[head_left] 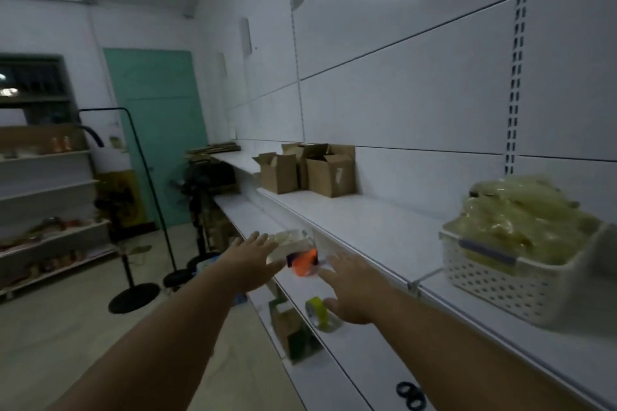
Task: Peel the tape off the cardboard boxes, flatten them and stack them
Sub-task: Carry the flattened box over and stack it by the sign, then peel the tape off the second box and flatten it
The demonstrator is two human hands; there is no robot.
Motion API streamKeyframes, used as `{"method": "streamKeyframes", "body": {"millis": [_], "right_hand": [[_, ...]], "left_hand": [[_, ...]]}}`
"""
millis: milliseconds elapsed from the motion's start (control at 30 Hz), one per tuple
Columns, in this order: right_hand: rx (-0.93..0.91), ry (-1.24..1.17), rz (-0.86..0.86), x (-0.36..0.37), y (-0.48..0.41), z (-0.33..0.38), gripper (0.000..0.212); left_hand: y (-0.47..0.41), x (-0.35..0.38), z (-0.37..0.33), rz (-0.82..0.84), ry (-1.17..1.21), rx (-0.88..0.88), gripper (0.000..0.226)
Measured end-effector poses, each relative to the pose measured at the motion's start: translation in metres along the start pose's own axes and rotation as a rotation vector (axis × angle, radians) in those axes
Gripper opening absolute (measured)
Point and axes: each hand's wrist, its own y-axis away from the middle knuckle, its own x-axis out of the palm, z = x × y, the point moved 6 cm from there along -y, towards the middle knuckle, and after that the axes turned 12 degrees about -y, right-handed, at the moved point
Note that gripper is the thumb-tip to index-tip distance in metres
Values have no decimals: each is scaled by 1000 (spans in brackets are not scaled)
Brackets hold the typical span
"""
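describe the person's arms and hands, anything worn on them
Both arms are bare as far as the frame shows: no sleeves. The left hand and right hand wear no gloves. No watch, band or ring is visible, though the picture is dim and somewhat blurred.

A white shelf (367,220) is running along the wall from 5 o'clock toward 11 o'clock. Open cardboard boxes (330,170) are standing together at its far end, against the back panel. A white perforated basket (484,280), heaped with pale crumpled plastic, is sitting at 4 o'clock of them, well apart. On the lower shelf (354,354), a yellow-green tape roll (319,310) is lying at 8 o'clock of the basket, and black rings (410,395) are lying at 6 o'clock.
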Motion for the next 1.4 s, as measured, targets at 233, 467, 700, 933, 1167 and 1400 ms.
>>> {"method": "streamKeyframes", "body": {"millis": [233,467,700,933,1167,1400], "right_hand": [[-39,-16,-24,8,-111,-41,56],[-59,-54,-15,24,-199,-52,55],[88,112,34,32,-275,-73,61],[265,75,57,37,-342,-86,63],[367,19,-49,32,-389,-125,62],[574,190,-512,-10,-414,-199,46]], "left_hand": [[-83,6,37,-13,84,-108,60],[-151,16,75,13,91,-69,58],[-243,36,124,-113,199,13,56],[-343,65,178,-144,155,154,62],[-442,69,162,-195,212,323,62],[-505,62,131,-193,331,408,57]]}}
